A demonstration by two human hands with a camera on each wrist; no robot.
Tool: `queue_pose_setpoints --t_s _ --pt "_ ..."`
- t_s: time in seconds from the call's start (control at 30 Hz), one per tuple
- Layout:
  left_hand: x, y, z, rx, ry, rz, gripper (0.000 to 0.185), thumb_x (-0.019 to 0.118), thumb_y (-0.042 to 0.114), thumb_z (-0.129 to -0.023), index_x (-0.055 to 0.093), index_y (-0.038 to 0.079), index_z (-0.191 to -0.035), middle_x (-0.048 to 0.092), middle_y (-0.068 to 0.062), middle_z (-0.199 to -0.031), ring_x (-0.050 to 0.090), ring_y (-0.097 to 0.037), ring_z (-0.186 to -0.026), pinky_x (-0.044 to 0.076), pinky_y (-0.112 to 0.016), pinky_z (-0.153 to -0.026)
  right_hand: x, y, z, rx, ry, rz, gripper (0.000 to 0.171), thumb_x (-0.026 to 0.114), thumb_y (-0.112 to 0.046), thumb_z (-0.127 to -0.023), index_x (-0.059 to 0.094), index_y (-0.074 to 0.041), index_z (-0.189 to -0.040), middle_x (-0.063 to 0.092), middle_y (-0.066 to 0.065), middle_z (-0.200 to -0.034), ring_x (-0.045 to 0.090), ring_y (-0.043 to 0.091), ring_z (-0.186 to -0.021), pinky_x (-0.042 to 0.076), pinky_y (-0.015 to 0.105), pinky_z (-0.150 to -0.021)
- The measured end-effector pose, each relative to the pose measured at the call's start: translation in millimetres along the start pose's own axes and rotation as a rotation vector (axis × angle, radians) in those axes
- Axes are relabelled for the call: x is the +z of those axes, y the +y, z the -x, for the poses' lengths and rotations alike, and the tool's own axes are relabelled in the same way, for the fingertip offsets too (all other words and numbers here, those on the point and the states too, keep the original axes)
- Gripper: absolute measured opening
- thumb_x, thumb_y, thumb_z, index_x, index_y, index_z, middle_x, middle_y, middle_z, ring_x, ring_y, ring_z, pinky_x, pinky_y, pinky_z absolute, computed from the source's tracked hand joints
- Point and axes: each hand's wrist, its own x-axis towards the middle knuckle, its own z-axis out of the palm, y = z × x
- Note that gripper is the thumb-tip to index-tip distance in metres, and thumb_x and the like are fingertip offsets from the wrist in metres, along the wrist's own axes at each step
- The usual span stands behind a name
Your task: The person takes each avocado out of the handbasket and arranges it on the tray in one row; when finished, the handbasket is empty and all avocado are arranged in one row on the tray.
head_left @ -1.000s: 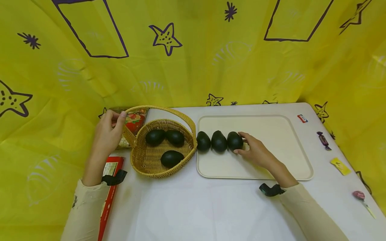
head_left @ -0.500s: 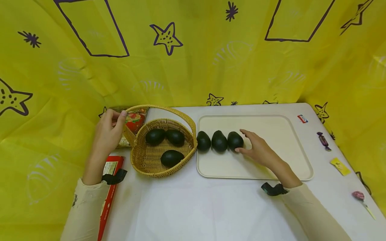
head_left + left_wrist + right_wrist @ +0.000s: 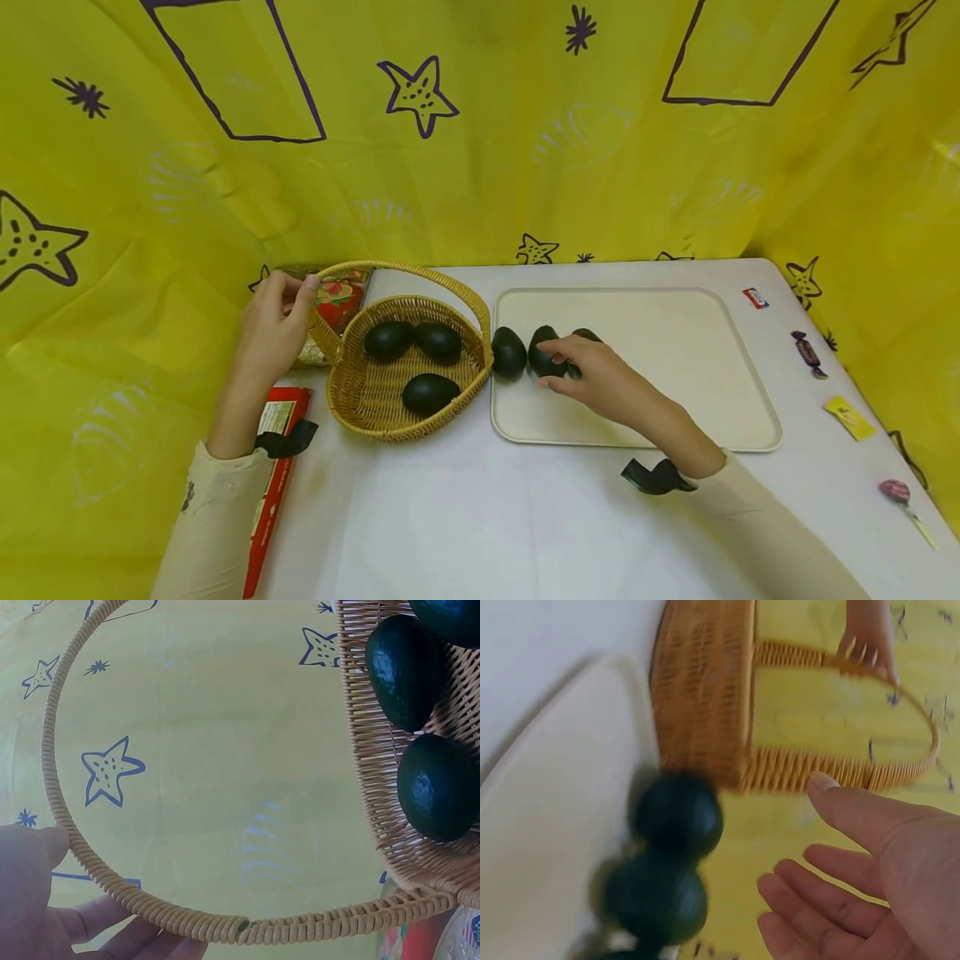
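In the head view my left hand (image 3: 276,329) grips the handle (image 3: 420,271) of a wicker basket (image 3: 378,398), its fingers curled around the handle in the left wrist view. Inside the basket lie three dark green avocados (image 3: 431,394). Three more stand in a row at the left end of a cream tray (image 3: 667,333): a left avocado (image 3: 509,353), a middle avocado (image 3: 544,365) and a right avocado (image 3: 587,335), mostly hidden by my hand. Over the middle and right ones hovers my right hand (image 3: 603,379), fingers spread and holding nothing in the right wrist view.
Behind the basket sits a shiny red package (image 3: 341,304). A red box (image 3: 273,487) lies under my left forearm. Along the table's right side are small wrapped sweets (image 3: 808,354), a yellow packet (image 3: 849,417) and a lollipop (image 3: 895,491). Yellow cloth (image 3: 480,183) hangs behind the table.
My right hand has let go of the right avocado, drawn back a little, then moved left above the row. The left hand still holds the handle; the avocados stay in place.
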Motion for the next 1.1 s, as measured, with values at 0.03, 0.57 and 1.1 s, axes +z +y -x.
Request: queue_pose_setpoints --t_s 0.03,0.57,1.1 --pt "-0.2 -0.1 0.0 0.000 -0.001 0.000 0.058 0.042 0.050 -0.112 0.054 -0.006 -0.123 0.053 -0.030 -0.128 0.054 -0.052 -0.126 0.041 -0.069 -0.108 2.7 -6.4 -2.2 -0.024 -0.013 0.004 0.052 0.078 -0.027 -0.099 0.063 -0.002 -0.142 0.070 0.014 -0.128 0.067 0.031 -0.117 0.056 0.051 -0.100" --pt "-1.8 0.1 -1.1 -0.011 -0.016 0.008 0.059 0.042 0.052 -0.112 0.053 -0.005 -0.122 0.053 -0.029 -0.132 0.053 -0.049 -0.129 0.041 -0.068 -0.109 53.9 -87.3 -54.0 -0.251 -0.208 0.077 0.052 0.074 -0.031 -0.102 0.061 -0.007 -0.146 0.066 0.010 -0.136 0.065 0.021 -0.121 0.056 0.036 -0.100" --pt "0.4 -0.6 -0.9 -0.003 0.000 0.015 0.058 0.043 0.050 -0.112 0.054 -0.006 -0.120 0.054 -0.029 -0.129 0.053 -0.050 -0.127 0.041 -0.068 -0.108 87.8 -120.4 -98.3 -0.036 -0.267 0.442 0.056 0.074 -0.046 -0.098 0.065 -0.007 -0.137 0.068 0.012 -0.120 0.070 0.027 -0.102 0.060 0.037 -0.082"
